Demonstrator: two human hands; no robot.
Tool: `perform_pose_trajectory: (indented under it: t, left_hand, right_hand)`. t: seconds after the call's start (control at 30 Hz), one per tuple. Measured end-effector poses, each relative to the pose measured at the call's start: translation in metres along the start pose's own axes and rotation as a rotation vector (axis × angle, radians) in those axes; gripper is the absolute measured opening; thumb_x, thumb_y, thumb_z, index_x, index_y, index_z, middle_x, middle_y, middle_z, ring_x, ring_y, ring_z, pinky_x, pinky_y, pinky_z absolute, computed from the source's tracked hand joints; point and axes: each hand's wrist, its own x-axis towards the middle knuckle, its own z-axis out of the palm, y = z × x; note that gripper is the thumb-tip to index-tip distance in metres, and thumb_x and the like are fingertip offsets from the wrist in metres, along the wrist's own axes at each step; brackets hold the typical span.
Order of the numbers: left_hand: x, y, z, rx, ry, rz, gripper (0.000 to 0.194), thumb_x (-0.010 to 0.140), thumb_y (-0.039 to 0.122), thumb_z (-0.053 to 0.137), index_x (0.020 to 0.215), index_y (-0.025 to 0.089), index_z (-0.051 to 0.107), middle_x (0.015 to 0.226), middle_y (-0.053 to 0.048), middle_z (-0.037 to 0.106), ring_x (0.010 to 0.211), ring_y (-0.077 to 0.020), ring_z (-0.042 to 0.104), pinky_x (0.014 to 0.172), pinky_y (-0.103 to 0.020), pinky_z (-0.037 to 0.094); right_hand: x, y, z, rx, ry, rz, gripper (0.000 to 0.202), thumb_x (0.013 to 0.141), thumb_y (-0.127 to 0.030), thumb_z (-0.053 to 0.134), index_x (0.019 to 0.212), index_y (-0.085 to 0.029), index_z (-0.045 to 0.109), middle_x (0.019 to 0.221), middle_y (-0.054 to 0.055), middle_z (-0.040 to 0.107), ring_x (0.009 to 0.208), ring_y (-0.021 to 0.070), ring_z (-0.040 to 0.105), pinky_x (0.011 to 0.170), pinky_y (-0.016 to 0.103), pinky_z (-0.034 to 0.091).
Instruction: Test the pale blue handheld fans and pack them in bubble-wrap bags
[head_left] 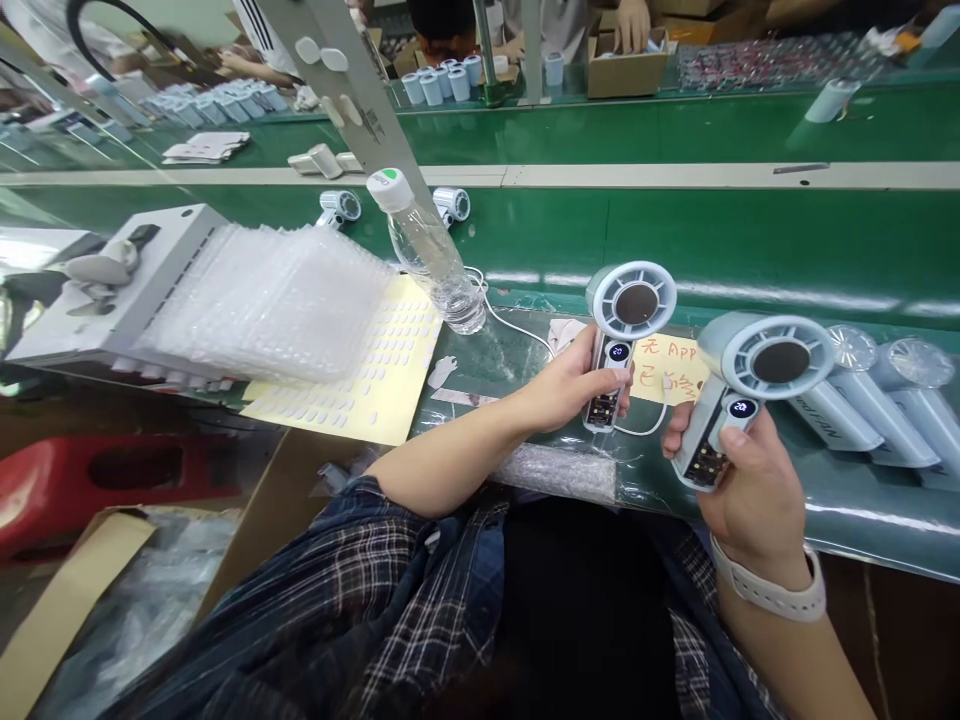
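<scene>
My left hand is wrapped round the handle of a light blue handheld fan, its thumb beside a lit display that reads 20. Farther right, my right hand grips a second blue fan, also with a lit display, the thumb just below it. Both fans are held upright, tilted a little, and the lower fronts of their handles show bare circuit parts. Behind and between them lies a yellow note with red handwriting. A white cable curves near the left fan's base.
More fans lie at the right. A water bottle stands left of centre, beside yellow sticker sheets and stacked bubble bags. A slanted metal post rises behind. Across the green line, a person's hand is at a carton.
</scene>
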Motion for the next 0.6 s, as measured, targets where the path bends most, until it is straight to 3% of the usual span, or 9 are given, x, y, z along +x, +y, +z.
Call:
perform_pose_trajectory:
  t: [0.07,0.2,0.3,0.43,0.6]
  left_hand:
    - [0.0,0.002,0.0,0.015,-0.003,0.013,0.063,0.087,0.05,0.083,0.119,0.018,0.039,0.089,0.001,0.059,0.073,-0.0133,0.064,0.069,-0.031,0.06]
    - [-0.002,0.006,-0.004,0.099,-0.149,0.081,0.056,0.095,0.049,0.078,0.121,0.017,0.04,0.092,-0.002,0.065,0.079,-0.0148,0.068,0.076,-0.031,0.06]
    - [-0.001,0.002,-0.009,0.159,-0.131,0.084,0.058,0.097,0.048,0.077,0.126,0.016,0.039,0.086,-0.002,0.066,0.077,-0.0141,0.069,0.074,-0.028,0.059]
    - [0.001,-0.005,-0.01,0.117,-0.105,0.05,0.062,0.094,0.05,0.081,0.127,0.017,0.04,0.095,-0.003,0.067,0.08,-0.0143,0.07,0.075,-0.028,0.06]
    - [0.0,-0.005,-0.005,0.107,-0.118,0.052,0.06,0.095,0.05,0.081,0.123,0.017,0.04,0.094,-0.003,0.065,0.08,-0.0135,0.068,0.074,-0.028,0.058]
  right_hand:
    - [0.0,0.002,0.0,-0.021,0.004,-0.006,0.043,0.088,-0.046,0.08,0.118,-0.02,0.062,0.086,0.004,0.069,0.066,0.0156,0.064,0.058,0.025,0.056]
    - [-0.001,0.001,0.001,-0.055,-0.066,-0.028,0.04,0.091,-0.046,0.078,0.117,-0.02,0.062,0.087,0.004,0.068,0.07,0.0147,0.064,0.064,0.024,0.056]
    - [0.0,0.0,0.002,-0.066,-0.053,-0.059,0.037,0.094,-0.045,0.077,0.118,-0.02,0.062,0.087,0.004,0.067,0.071,0.0141,0.064,0.065,0.023,0.056]
    - [0.002,-0.001,0.003,-0.008,-0.047,-0.007,0.046,0.091,-0.047,0.081,0.124,-0.022,0.059,0.09,0.004,0.069,0.073,0.0164,0.066,0.068,0.028,0.061]
    - [-0.001,-0.003,0.001,0.019,-0.035,0.03,0.046,0.09,-0.049,0.079,0.121,-0.022,0.059,0.089,0.005,0.069,0.071,0.0171,0.066,0.061,0.028,0.06]
